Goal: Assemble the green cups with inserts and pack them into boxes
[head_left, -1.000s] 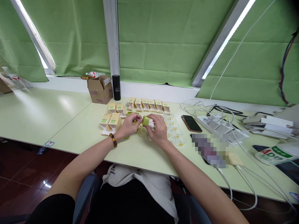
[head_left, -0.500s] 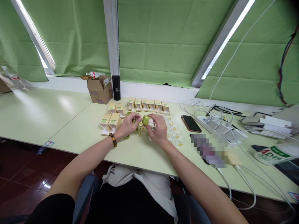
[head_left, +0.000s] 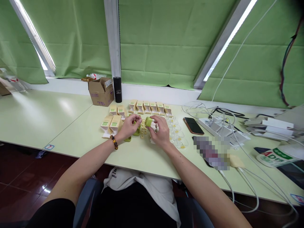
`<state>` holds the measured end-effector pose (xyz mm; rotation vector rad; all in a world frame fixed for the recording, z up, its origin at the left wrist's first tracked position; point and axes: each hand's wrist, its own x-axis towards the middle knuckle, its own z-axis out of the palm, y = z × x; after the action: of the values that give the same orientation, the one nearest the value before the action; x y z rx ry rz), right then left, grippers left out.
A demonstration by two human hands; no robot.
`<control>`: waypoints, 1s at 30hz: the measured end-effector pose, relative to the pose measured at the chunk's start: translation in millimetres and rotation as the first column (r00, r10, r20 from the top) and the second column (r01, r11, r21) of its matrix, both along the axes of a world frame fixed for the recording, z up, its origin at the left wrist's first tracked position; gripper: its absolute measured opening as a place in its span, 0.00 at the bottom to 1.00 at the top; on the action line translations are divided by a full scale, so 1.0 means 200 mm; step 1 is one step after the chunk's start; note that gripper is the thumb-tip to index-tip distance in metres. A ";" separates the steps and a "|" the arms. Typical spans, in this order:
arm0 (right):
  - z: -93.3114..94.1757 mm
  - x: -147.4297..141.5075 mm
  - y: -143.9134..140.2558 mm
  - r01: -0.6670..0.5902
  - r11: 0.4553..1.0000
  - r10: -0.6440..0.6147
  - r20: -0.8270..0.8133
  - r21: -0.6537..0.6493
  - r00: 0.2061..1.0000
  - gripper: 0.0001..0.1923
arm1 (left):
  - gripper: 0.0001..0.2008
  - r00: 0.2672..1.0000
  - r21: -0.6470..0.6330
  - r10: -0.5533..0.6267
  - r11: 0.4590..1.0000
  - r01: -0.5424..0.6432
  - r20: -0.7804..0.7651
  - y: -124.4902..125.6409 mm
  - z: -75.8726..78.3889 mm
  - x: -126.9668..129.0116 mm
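- Above the desk (head_left: 78,129), between the two hands, a small green case (head_left: 148,121) is held up off the surface.
- Around the case, the right hand (head_left: 161,131) has its grip clamped, thumb on the near side and fingers on the far side.
- Near the case's left side are the fingertips of the left hand (head_left: 129,126); I cannot tell whether its grip is pinching something small. A beaded bracelet (head_left: 114,142) circles that wrist.
- Below the hands lie small yellow pieces (head_left: 142,135), with other green cases (head_left: 137,132) partly hidden by the left hand.
- Left of them stand four paper boxes (head_left: 116,123) with green labels, in two pairs.
- Beyond the hands, six similar boxes (head_left: 154,108) form a row.
- Right of the right hand lie clear plastic pieces (head_left: 177,134) with yellow spots.
- Farther right are a phone (head_left: 193,125) and a power strip (head_left: 217,126) amid white cables.
- Toward the back left, a cardboard box (head_left: 101,94) stands just beside a black flask (head_left: 117,90).
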<state>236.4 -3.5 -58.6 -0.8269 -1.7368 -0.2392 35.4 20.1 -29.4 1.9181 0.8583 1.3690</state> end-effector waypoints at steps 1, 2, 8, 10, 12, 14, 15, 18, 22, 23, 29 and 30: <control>0.00 0.00 0.00 -0.011 1.000 0.011 -0.014 -0.012 1.000 0.22 | 0.07 1.000 -0.003 0.003 1.000 -0.003 0.011 0.01 0.00 0.00; 0.00 0.00 0.00 -0.020 1.000 0.019 -0.028 -0.024 0.999 0.22 | 0.06 1.000 0.002 0.010 1.000 -0.010 0.023 0.01 -0.01 -0.01; 0.00 0.00 -0.01 -0.042 0.998 0.040 -0.050 -0.041 0.998 0.24 | 0.13 0.988 0.164 0.155 0.975 -0.149 -0.025 0.04 -0.02 -0.03; 0.01 0.00 -0.02 -0.043 0.998 0.042 -0.029 -0.039 0.999 0.26 | 0.13 0.982 0.173 0.181 0.970 -0.170 -0.051 0.03 -0.02 -0.03; 0.01 0.00 -0.02 -0.040 0.998 0.040 0.002 -0.039 0.999 0.28 | 0.12 0.977 0.184 0.199 0.966 -0.182 -0.078 0.02 -0.01 -0.03; 0.01 -0.01 -0.02 -0.040 0.998 0.042 0.030 -0.040 0.999 0.29 | 0.11 0.975 0.229 0.196 0.959 -0.168 -0.105 0.00 0.00 -0.03; 0.01 -0.01 -0.01 -0.042 0.998 0.044 0.039 -0.043 0.998 0.29 | 0.11 0.976 0.264 0.182 0.953 -0.146 -0.119 0.00 0.00 -0.03; 0.00 0.00 -0.01 -0.058 0.998 0.060 0.054 -0.035 0.997 0.28 | 0.21 0.977 0.366 0.113 0.930 -0.040 -0.181 -0.01 0.00 -0.03; 0.00 0.00 0.00 -0.095 0.995 0.093 0.084 0.028 0.992 0.19 | 0.27 0.973 0.375 0.033 0.925 0.057 -0.229 0.00 -0.03 -0.03; 0.00 0.00 0.00 -0.098 0.994 0.094 0.096 0.042 0.991 0.17 | 0.27 0.973 0.361 0.023 0.930 0.064 -0.230 0.01 -0.03 -0.02; 0.01 0.01 0.00 -0.096 0.995 0.090 0.145 0.037 0.985 0.13 | 0.22 0.980 0.334 0.011 0.941 0.057 -0.197 0.01 -0.02 -0.02; 0.00 0.01 0.00 -0.098 0.994 0.091 0.150 0.039 0.985 0.13 | 0.22 0.981 0.340 0.010 0.938 0.057 -0.193 0.01 -0.02 -0.02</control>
<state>237.8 -3.9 -57.7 -0.7055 -1.8971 -0.2819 31.2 21.7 -34.0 2.3527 0.7140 1.4095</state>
